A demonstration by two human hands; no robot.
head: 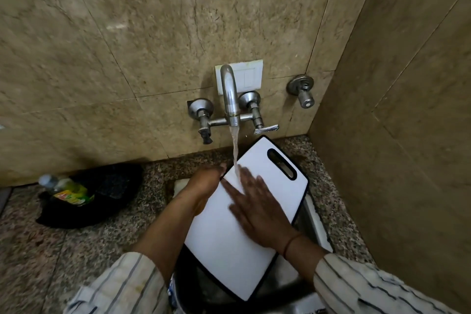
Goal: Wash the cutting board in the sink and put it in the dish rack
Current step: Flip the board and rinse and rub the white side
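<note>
Mid-wash, rinse stage. Board (pixel 254 201) tilted over sink (pixel 312 214), under running tap (pixel 230 99). Left hand (pixel 204 186) gripping board's left edge; right hand (pixel 257 208) flat, fingers spread, on wet face. No soap or sponge on board. Left to do: finish rinse, move to rack, not in view.

Your right fingers (pixel 244 181) lie flat on the cutting board (pixel 219 242), beneath the tap (pixel 230 99); your left fingers (pixel 216 171) grip its left edge, the bottle (pixel 65 190) on the worktop (pixel 84 250) further left.
</note>
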